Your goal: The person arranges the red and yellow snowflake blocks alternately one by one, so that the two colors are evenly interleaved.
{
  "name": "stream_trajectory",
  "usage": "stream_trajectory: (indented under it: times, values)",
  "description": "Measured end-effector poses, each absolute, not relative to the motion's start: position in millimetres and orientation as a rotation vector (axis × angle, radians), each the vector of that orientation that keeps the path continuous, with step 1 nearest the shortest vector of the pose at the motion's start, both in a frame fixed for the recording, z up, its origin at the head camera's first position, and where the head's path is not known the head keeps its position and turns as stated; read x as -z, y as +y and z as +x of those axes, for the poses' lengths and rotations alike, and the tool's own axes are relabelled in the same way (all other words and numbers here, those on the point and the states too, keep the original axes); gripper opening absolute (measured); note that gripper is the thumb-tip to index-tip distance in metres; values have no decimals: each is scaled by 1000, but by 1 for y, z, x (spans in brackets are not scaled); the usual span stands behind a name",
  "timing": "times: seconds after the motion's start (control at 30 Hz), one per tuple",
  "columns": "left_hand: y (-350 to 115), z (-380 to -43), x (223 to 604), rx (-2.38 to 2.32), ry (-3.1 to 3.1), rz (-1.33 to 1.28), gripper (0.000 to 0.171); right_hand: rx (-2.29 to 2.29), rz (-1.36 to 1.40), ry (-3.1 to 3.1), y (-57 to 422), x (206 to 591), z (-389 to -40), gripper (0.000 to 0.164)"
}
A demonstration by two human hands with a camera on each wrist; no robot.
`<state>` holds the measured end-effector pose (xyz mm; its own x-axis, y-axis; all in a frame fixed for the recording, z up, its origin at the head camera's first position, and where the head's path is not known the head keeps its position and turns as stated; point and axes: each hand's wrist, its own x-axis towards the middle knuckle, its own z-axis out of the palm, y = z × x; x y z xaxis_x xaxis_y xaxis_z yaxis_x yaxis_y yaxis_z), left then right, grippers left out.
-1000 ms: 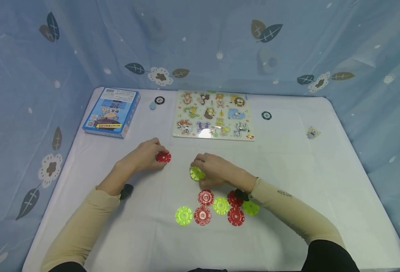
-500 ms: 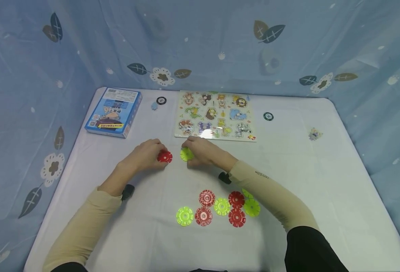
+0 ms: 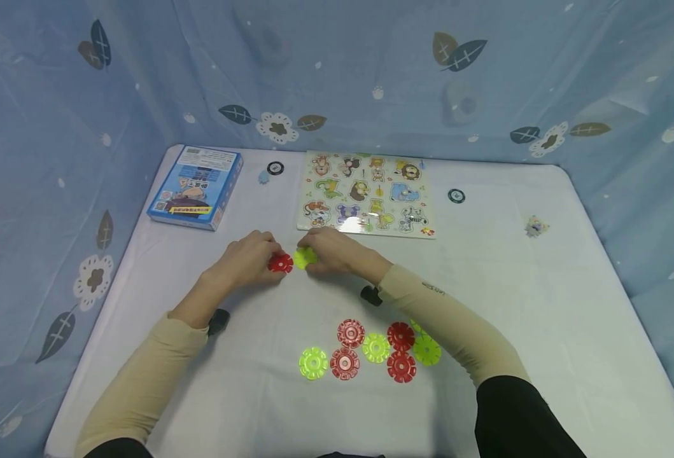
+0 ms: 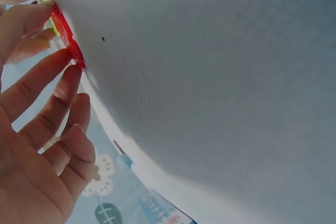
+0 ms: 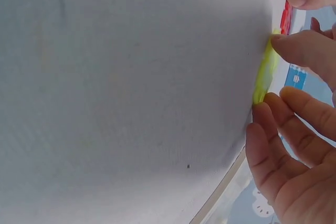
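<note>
My left hand point(image 3: 249, 259) pinches a red notched plastic disc point(image 3: 281, 263) between thumb and fingertips. In the left wrist view that red disc point(image 4: 68, 38) shows nearly edge-on. Just to its right, my right hand point(image 3: 331, 251) pinches a yellow-green notched disc point(image 3: 305, 257). The two discs face each other with their rims close together over the white cloth. In the right wrist view the yellow-green disc point(image 5: 266, 69) is held by the thumb below its upper end and fingertips at its lower end.
Nearer the body lie several more discs, such as a yellow-green one point(image 3: 313, 364) and a red one point(image 3: 401, 367). Beyond the hands are an animal puzzle board point(image 3: 428, 232), a blue box point(image 3: 190, 191), black round chips point(image 3: 456, 196) and a small figure-shaped piece point(image 3: 536, 226).
My right hand has moved left and away from the body with the yellow-green disc, bringing it up to the red one. The left hand has stayed nearly still.
</note>
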<state>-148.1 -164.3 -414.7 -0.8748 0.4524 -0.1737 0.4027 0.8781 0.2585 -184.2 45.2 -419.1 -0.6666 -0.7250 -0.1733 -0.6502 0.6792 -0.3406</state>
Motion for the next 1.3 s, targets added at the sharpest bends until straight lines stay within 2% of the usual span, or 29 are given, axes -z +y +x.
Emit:
stream_trajectory:
  times: [0.7,1.0,1.3]
  values:
    - [-162,-149,410,-297,2808,646,43,324,-1137,2594,48,415,-179,47]
    - [-161,-149,409,-285,2808,635,42,292,-1241,2608,78,413,-169,42]
    - [-158,-150,408,-292,2802,630,41,306,-1209,2553,114,411,-141,36]
